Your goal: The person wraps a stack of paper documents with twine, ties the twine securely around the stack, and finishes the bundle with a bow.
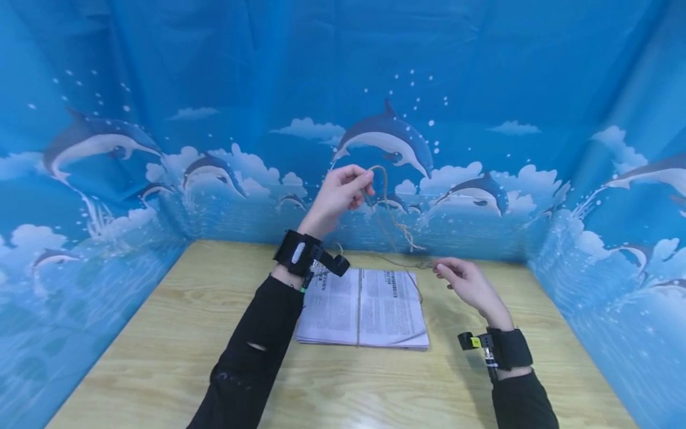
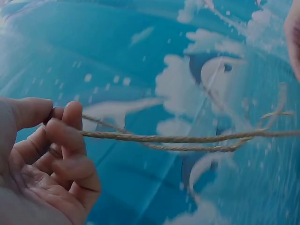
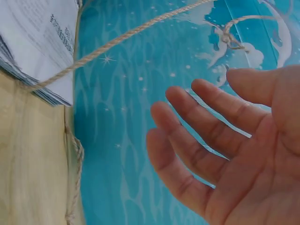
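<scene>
"What do I have in my fingers out there?"

"In the left-wrist view, my left hand (image 2: 47,173) pinches jute twine (image 2: 168,139) between the thumb and the fingers beside it. My right hand (image 3: 243,150) is relaxed, fingers spread and thumb apart, with nothing gripped."

"And where do I find the newspaper stack (image 1: 393,316)?"

"Flat on the worktop (image 1: 161,357), well below the left fingers and to the left of the right ones. One strand (image 1: 358,307) crosses its top. Another rises from its right side towards my left fingers."

"How do I work that rising length well?"

"I would hold the left pinch firm without tugging; a hard pull could, I think, slide or crease the upper sheets. I would bring the right fingers in to the rising length close to the stack's right edge, pinch there, and take up slack a little at a time."

"Anything near my fingers that could catch?"

"The frayed end (image 1: 409,241) hangs below and to the right of the left fingertips, beside the rising length; I would part the two before drawing either. The head view also puts a small tangle (image 1: 426,264) right at the right fingertips. I can't tell whether they touch it, so I would lift that hand clear gently."
</scene>
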A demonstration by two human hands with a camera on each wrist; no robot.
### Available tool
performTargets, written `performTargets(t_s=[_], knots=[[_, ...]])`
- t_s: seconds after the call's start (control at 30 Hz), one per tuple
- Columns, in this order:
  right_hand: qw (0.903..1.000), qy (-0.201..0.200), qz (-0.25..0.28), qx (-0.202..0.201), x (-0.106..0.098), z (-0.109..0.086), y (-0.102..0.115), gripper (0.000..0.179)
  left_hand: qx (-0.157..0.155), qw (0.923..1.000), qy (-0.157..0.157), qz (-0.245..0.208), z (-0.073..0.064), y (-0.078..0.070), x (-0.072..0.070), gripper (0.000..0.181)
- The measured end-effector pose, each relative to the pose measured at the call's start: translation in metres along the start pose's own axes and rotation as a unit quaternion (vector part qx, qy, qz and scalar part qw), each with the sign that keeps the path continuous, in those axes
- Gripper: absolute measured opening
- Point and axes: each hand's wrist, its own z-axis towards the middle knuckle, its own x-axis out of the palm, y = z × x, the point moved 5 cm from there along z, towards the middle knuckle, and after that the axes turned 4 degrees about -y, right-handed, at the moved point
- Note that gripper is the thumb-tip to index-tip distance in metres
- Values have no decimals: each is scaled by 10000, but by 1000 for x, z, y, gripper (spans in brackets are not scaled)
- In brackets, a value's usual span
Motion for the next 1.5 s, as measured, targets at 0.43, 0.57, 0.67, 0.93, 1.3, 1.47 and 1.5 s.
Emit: performTargets(t_s=[0.43, 0.57, 0.67, 0.93, 1.3, 1.47, 1.5], knots=[[9985, 501, -14, -219, 29, 5, -4, 33, -392, 9909, -1285, -19, -48, 51, -89, 24], [9976, 538, -217, -383, 39, 7, -2, 30, -577, 9852, -1588, -284, -67, 69, -105, 23], [9973, 517, -252, -461, 46, 8, -1, 29, -784, 9773, -1868, -628, -78, 81, -114, 22], [9932, 713, -625, -671, 58, 9, -5, 27, -913, 9648, -2202, -1114, -96, 97, -122, 31], [9918, 962, -664, -514, 70, 10, -10, 28, -482, 9579, -2459, -1403, -97, 99, -134, 27], [9922, 613, -844, -689, 74, 16, -9, 26, -428, 9484, -2778, -1468, -101, 101, -147, 21], [9924, 463, -870, -743, 74, 18, -8, 25, -495, 9467, -2845, -1429, -101, 103, -150, 21]])
